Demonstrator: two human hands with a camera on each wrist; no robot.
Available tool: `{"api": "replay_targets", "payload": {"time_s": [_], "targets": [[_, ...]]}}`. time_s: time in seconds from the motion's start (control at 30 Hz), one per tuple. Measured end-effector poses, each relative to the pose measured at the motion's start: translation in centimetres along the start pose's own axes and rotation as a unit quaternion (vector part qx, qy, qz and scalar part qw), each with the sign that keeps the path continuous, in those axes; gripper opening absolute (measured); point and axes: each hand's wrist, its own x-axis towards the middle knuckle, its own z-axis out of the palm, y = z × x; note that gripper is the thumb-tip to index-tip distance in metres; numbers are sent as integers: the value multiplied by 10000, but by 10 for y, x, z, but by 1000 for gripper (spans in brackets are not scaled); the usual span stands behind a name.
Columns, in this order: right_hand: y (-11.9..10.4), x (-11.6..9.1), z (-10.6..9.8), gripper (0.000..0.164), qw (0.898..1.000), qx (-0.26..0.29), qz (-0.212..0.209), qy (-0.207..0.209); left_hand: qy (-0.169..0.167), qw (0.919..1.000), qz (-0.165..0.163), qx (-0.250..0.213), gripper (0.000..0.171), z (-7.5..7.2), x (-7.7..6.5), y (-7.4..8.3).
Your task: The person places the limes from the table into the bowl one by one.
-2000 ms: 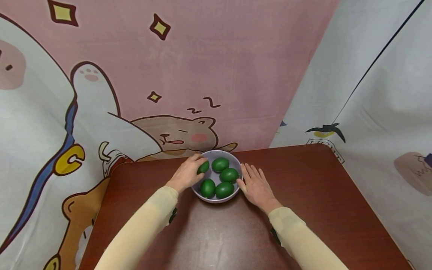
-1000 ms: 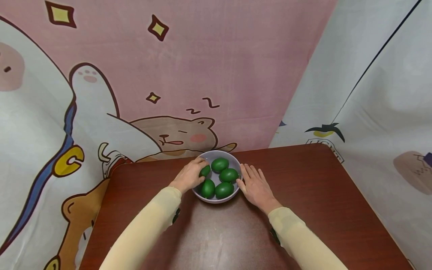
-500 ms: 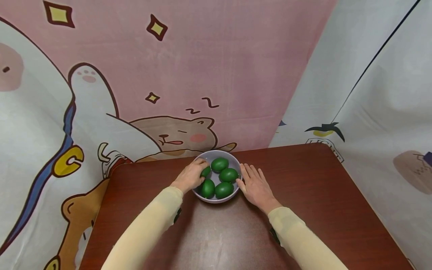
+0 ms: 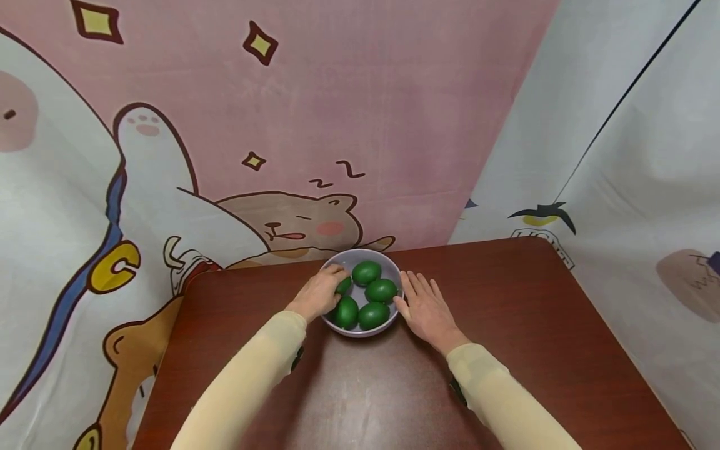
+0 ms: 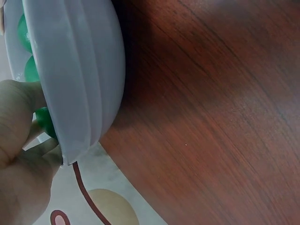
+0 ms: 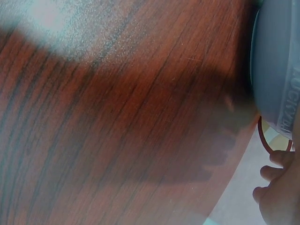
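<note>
A pale lavender bowl (image 4: 360, 331) holds several smooth green limes, among them one lime (image 4: 367, 273) at the back and another lime (image 4: 374, 316) at the front. My left hand (image 4: 319, 292) reaches over the bowl's left rim, thumb and fingers curled around a lime (image 4: 344, 286) low inside the bowl. In the left wrist view that lime (image 5: 46, 123) shows between thumb and fingers, partly hidden by them. My right hand (image 4: 429, 312) lies at the bowl's right side, fingers straight and thumb at the rim. The right wrist view shows its fingertips below the bowl's wall (image 6: 276, 70).
The bowl stands near the far edge of a reddish-brown wooden table (image 4: 360, 394). Right behind the table hangs a cloth printed with cartoon animals (image 4: 292, 219). Another light cloth (image 4: 647, 187) hangs along the right side.
My left hand has shifted slightly right and toward me, bringing its lime further inside the bowl; over the last half second it hardly moves. The right hand has stayed in place.
</note>
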Motion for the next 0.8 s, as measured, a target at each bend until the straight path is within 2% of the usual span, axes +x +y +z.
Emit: {"api": "replay_targets", "payload": {"time_s": [0.37,0.8], "targets": [[2,1,1,70,10000,26,-54,74,-111,9998,-64,121,54,1,0,0],[3,1,2,70,10000,62,-29,63,-71,9994,67,344,51,6,0,1]]}}
